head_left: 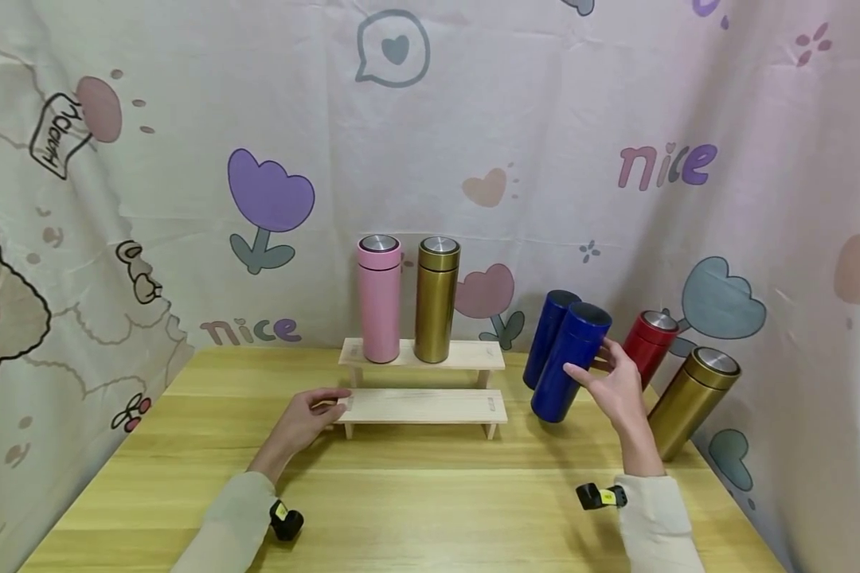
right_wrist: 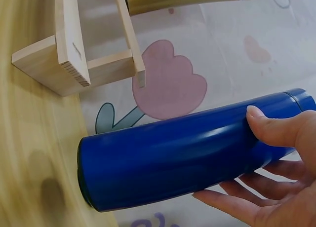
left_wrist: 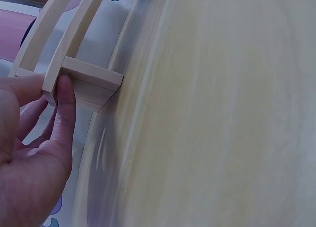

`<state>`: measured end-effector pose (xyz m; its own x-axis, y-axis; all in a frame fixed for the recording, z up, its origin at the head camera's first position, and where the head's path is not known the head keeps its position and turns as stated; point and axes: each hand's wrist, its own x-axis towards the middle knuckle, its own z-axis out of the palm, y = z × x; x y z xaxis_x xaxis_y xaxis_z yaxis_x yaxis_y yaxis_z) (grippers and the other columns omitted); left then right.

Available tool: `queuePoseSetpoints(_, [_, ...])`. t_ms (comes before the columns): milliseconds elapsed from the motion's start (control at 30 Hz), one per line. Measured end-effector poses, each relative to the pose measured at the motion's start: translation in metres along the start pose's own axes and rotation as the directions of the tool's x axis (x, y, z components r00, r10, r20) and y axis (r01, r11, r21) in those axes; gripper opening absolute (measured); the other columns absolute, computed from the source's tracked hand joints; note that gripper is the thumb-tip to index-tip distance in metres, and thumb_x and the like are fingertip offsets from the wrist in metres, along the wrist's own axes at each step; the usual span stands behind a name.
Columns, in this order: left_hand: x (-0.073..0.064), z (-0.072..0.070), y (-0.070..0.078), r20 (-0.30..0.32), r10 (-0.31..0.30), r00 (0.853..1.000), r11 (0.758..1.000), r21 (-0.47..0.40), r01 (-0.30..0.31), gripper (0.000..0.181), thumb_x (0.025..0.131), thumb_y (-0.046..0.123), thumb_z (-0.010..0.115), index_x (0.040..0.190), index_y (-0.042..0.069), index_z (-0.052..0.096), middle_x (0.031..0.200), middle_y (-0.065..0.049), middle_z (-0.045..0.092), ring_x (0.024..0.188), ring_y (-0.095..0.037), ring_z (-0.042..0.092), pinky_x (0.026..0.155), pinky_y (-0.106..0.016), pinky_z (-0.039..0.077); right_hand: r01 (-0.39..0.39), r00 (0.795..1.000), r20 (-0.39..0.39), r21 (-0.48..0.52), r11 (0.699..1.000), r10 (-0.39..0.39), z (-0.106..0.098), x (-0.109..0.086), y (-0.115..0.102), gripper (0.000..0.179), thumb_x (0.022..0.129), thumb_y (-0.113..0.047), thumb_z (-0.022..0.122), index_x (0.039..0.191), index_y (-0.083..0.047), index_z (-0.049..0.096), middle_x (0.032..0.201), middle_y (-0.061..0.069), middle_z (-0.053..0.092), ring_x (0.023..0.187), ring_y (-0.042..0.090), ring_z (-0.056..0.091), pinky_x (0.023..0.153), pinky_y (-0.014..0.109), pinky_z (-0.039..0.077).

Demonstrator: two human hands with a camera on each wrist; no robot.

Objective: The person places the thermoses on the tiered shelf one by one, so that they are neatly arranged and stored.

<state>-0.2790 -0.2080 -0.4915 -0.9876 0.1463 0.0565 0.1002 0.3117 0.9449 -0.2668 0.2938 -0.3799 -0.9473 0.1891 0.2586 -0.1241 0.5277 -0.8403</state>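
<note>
My right hand [head_left: 615, 386] grips a blue thermos bottle [head_left: 572, 362] round its upper body. In the right wrist view the blue bottle [right_wrist: 187, 153] is tilted and its base hangs just off the table, thumb on one side and fingers on the other. My left hand [head_left: 304, 426] pinches the left end of the lower board of a two-step wooden stand [head_left: 423, 406]; in the left wrist view thumb and fingers hold that board's end [left_wrist: 52, 84]. On the upper step stand a pink bottle [head_left: 380, 302] and a gold bottle [head_left: 437, 302].
Behind the held bottle stands another blue bottle [head_left: 549, 334]. To the right of my right hand are a red bottle [head_left: 645, 346] and a second gold bottle [head_left: 691, 406]. A printed curtain [head_left: 401, 159] hangs behind the wooden table [head_left: 401, 509].
</note>
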Motion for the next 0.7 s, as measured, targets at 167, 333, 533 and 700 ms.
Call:
queuePoseSetpoints(167, [0.000, 0.002, 0.000, -0.006, -0.014, 1.000, 1.000, -0.001, 0.014, 0.039, 0.102, 0.021, 0.067, 0.137, 0.003, 0.065, 0.144, -0.024, 0.059, 0.129, -0.037, 0.063, 0.090, -0.025, 0.060, 0.006, 1.000, 0.012, -0.004, 1.000, -0.006, -0.001, 0.000, -0.004, 0.084, 0.094, -0.029, 0.077, 0.160, -0.004, 0.032, 0.154, 0.029, 0.048, 0.136, 0.047, 0.051, 0.111, 0.063, 0.046])
queuePoseSetpoints(333, [0.001, 0.001, -0.001, -0.008, -0.020, 1.000, 1.000, 0.005, 0.020, 0.038, 0.102, 0.020, 0.067, 0.136, 0.004, 0.065, 0.143, -0.023, 0.060, 0.125, -0.033, 0.065, 0.090, -0.028, 0.061, 0.003, 1.000, 0.019, -0.021, 1.000, -0.003, -0.001, 0.001, -0.010, 0.086, 0.094, -0.033, 0.077, 0.161, -0.004, 0.031, 0.154, 0.029, 0.048, 0.137, 0.047, 0.050, 0.114, 0.065, 0.043])
queuePoseSetpoints(533, [0.001, 0.001, 0.000, -0.008, -0.021, 1.000, 1.000, 0.007, 0.021, 0.039, 0.102, 0.021, 0.067, 0.136, 0.003, 0.065, 0.142, -0.023, 0.061, 0.125, -0.034, 0.065, 0.090, -0.027, 0.060, 0.040, 0.999, 0.018, -0.030, 0.999, -0.040, -0.001, 0.003, -0.019, 0.086, 0.094, -0.033, 0.077, 0.160, -0.003, 0.032, 0.152, 0.030, 0.049, 0.136, 0.048, 0.050, 0.113, 0.066, 0.043])
queuePoseSetpoints(700, [0.001, 0.000, 0.001, -0.013, -0.034, 0.999, 0.999, 0.002, 0.034, 0.038, 0.103, 0.020, 0.066, 0.137, 0.004, 0.065, 0.143, -0.023, 0.061, 0.127, -0.034, 0.065, 0.092, -0.029, 0.061, 0.060, 0.998, 0.034, -0.023, 0.998, -0.059, 0.000, 0.007, -0.028, 0.087, 0.094, -0.034, 0.077, 0.161, -0.003, 0.030, 0.154, 0.029, 0.048, 0.137, 0.048, 0.050, 0.112, 0.067, 0.044])
